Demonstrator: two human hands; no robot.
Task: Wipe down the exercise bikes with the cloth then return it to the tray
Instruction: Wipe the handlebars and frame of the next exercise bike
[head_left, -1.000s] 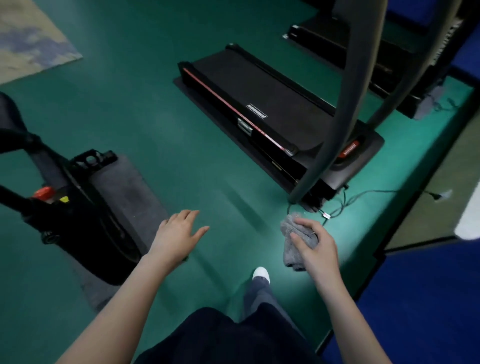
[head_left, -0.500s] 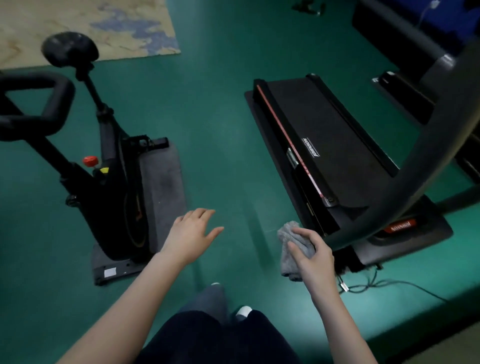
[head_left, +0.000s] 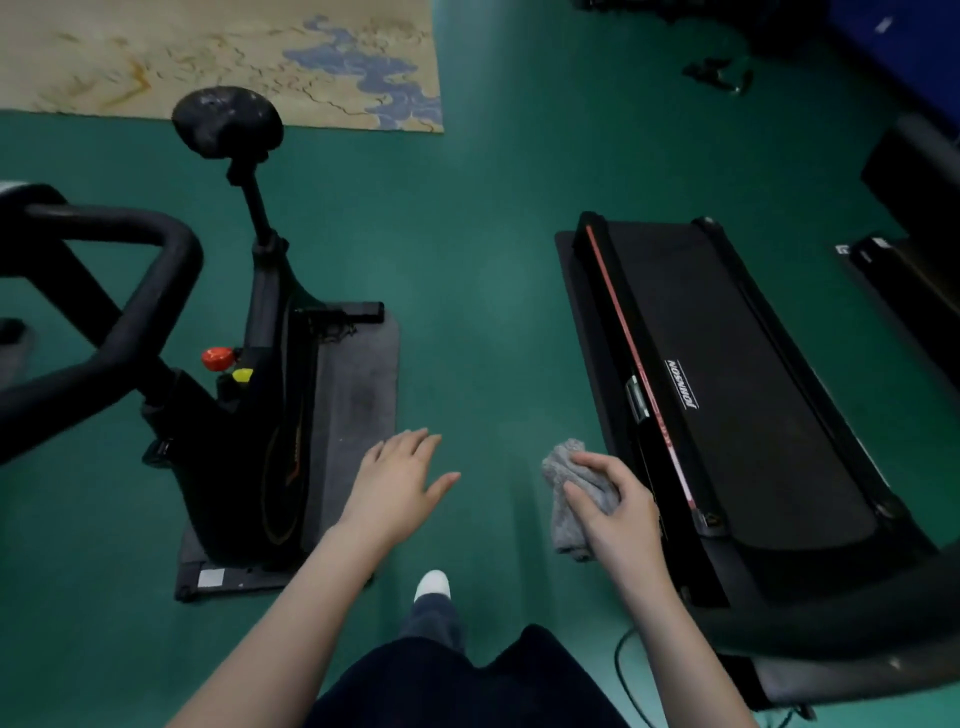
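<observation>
The right grip (head_left: 618, 501) pinches the bunched cloth (head_left: 569, 525) above the floor between bike (head_left: 249, 415) and treadmill (head_left: 727, 389), its long axis pointing ahead, roughly along the treadmill. The left grip (head_left: 400, 483) is spread, empty.

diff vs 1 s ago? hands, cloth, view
The head turned left: the bike came fully into frame at left, seat and handlebar now showing, and the treadmill slid to the right. A step forward was taken. Nothing was taken hold of or let go. Unchanged: the right hand still grips the cloth; the left hand stays open and empty.
</observation>
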